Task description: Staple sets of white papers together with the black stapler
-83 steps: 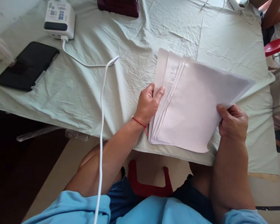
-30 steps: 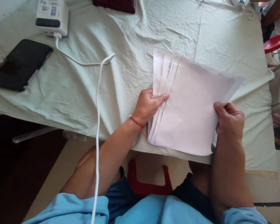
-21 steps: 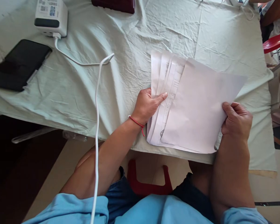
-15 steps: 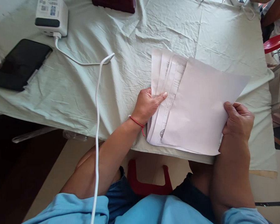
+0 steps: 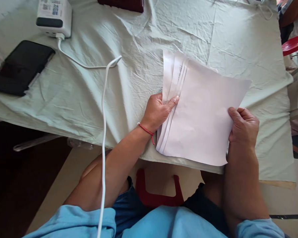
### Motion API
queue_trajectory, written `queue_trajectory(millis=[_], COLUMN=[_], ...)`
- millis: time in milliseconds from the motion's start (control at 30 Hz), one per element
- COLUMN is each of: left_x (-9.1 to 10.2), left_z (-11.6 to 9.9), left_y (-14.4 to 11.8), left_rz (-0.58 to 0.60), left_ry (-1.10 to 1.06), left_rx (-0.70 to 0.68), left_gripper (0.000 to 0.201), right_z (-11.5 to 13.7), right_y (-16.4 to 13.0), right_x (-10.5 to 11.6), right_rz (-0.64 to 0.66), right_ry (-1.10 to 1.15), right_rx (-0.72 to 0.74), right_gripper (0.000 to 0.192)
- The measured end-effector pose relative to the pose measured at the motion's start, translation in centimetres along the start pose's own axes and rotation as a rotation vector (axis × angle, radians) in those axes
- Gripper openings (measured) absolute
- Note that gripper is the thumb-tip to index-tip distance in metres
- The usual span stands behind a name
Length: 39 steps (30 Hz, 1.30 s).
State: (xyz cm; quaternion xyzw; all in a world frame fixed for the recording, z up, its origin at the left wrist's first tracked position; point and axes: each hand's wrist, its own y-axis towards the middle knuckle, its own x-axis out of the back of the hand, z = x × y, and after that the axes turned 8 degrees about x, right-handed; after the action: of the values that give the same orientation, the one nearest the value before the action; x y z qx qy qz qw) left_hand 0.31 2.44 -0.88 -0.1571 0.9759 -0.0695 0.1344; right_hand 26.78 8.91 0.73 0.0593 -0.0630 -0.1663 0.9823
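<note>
A fanned bundle of white paper sheets (image 5: 203, 112) is held over the front edge of the cloth-covered table. My left hand (image 5: 159, 110) is closed on the bundle's left side, thumb on top and fingers underneath. My right hand (image 5: 245, 125) pinches the right edge of the top sheet between thumb and fingers. The top sheet's visible face is blank and covers most of those beneath. Faint print shows on a sheet near the upper left of the stack. A red cord bracelet (image 5: 146, 129) circles my left wrist.
A black phone (image 5: 20, 67) lies at the left, near a white power block (image 5: 54, 19) with a plugged-in white cable (image 5: 103, 132) running toward me. A dark red object (image 5: 123, 4) sits at the back. Below is a red stool (image 5: 159, 198); another person's arm (image 5: 293, 13) shows far right.
My right hand has moved left, bringing the top sheet over the stack. The printed columns and stamp seen earlier are now covered. My left hand has barely moved.
</note>
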Motion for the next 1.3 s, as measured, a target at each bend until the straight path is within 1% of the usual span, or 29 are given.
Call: queue_trajectory(millis=[200, 400, 500, 600, 700, 800, 900, 967, 1033, 1100, 1200, 1233, 1267, 1300], left_x=[0.2, 0.4, 0.4, 0.2, 0.3, 0.8, 1.8, 2.5, 3.1, 3.5, 3.7, 3.7, 3.7, 3.7], left_z=[0.1, 0.2, 0.3, 0.3, 0.2, 0.3, 0.7, 1.1, 1.6, 2.1, 2.8, 3.0, 3.2, 3.3], left_y=[0.0, 0.0, 0.0, 0.0, 0.4, 1.1, 2.2, 3.0, 3.7, 4.2, 4.7, 4.8, 4.9, 4.9], left_rz=[-0.020, -0.002, 0.001, -0.008, -0.023, -0.092, -0.234, -0.317, -0.350, -0.353, -0.339, -0.334, -0.331, -0.327], left_ry=[0.051, 0.070, 0.068, -0.006, -0.151, -0.269, -0.339, -0.387, -0.411, -0.410, -0.392, -0.388, -0.386, -0.386], left_rx=[0.004, 0.035, 0.048, 0.082, 0.122, 0.099, 0.051, 0.040, 0.031, 0.010, -0.018, -0.020, -0.017, -0.012], left_gripper=[0.044, 0.036, 0.035, 0.036, 0.041, 0.046, 0.045, 0.044, 0.042, 0.040, 0.042, 0.042, 0.042, 0.041], right_z=[0.0, 0.2, 0.1, -0.2, -0.4, -0.3, 0.3, 1.0, 1.7, 2.3, 2.9, 2.9, 2.8, 2.7], right_y=[-0.1, -0.2, -0.1, 0.0, 0.2, 0.3, 0.1, -0.1, -0.4, -0.7, -1.3, -1.6, -2.1, -2.6], right_x=[-0.1, -0.2, -0.1, 0.1, 0.3, 0.3, 0.4, 0.6, 1.1, 1.7, 2.2, 2.2, 1.9, 1.5], right_rz=[0.002, -0.008, 0.002, 0.031, 0.062, 0.089, 0.140, 0.237, 0.396, 0.633, 1.083, 1.187, 1.245, 1.248], right_ry=[-0.003, -0.003, -0.010, 0.005, -0.004, -0.005, 0.032, 0.048, 0.044, 0.025, 0.001, 0.003, 0.009, 0.020], right_rx=[-0.004, -0.030, -0.025, -0.018, -0.001, 0.013, -0.011, -0.062, -0.130, -0.208, -0.363, -0.409, -0.450, -0.478], right_gripper=[0.029, 0.028, 0.028, 0.026, 0.022, 0.020, 0.029, 0.041, 0.051, 0.058, 0.062, 0.063, 0.063, 0.064])
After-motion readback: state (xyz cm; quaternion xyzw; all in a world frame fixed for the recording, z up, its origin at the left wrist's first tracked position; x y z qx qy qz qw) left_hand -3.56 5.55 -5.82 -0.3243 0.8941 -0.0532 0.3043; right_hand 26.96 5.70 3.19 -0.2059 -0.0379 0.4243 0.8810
